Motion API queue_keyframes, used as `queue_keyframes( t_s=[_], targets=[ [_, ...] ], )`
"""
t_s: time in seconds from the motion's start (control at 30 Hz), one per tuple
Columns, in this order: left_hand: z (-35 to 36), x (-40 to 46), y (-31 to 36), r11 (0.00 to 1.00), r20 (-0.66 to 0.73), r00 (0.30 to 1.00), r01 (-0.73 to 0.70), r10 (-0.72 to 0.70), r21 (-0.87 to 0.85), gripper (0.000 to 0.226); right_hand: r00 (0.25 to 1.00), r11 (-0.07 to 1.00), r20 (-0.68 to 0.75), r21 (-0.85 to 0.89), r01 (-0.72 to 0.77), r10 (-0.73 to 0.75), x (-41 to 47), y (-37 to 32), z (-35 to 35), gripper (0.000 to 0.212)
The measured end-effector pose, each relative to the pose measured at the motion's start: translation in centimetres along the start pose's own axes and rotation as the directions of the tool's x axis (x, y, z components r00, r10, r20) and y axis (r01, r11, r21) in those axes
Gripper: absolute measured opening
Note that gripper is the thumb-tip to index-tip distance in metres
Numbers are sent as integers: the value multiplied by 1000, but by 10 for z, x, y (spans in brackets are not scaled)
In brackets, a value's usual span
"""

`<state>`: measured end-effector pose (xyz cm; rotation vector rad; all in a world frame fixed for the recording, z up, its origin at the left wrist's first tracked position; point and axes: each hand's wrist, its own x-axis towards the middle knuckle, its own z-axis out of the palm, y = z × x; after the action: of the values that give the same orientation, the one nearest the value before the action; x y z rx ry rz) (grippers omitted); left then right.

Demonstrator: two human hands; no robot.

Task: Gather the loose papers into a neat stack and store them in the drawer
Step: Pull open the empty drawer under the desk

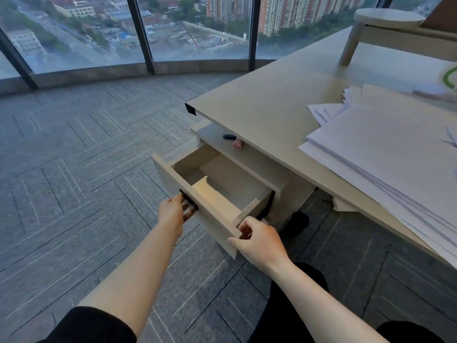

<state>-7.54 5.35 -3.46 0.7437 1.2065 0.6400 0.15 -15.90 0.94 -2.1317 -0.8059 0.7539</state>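
A beige drawer (178, 178) under the desk stands pulled out, and its inside holds nothing. My left hand (171, 212) grips the black handle (189, 200) on the drawer front. My right hand (257, 240) holds the near right corner of that front panel. White papers (385, 147) lie fanned in a loose pile on the desk at the right, some overhanging the desk edge. More sheets (329, 111) poke out behind the pile.
The beige desk (267, 95) fills the right side. An open shelf (215, 134) above the drawer holds a dark object (229, 137) and a small pink one (238, 144). A round stool (385, 18) stands on the desk at the far right. Grey carpet and windows lie to the left.
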Motion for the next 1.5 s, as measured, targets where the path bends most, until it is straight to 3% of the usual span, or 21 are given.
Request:
queue_keyframes(
  t_s=[0.2, 0.4, 1.03, 1.5],
  targets=[
    [-44, -11, -2, 999, -38, 999, -27, 26, -28, 23, 979, 983, 186, -147, 109, -81, -14, -18, 14, 33],
    [-80, -20, -3, 998, -63, 997, -48, 46, -30, 26, 940, 977, 320, -132, 166, -117, -27, -28, 35, 31],
    [-140, -45, -1, 996, -126, 988, -91, 91, 6, 23, 866, 946, 470, -168, 279, -172, -56, -55, 75, 33],
    [-162, -53, 1, 994, -203, 974, -88, 99, 63, 28, 857, 943, 478, -152, 297, -192, -72, -63, 96, 35]
  ],
)
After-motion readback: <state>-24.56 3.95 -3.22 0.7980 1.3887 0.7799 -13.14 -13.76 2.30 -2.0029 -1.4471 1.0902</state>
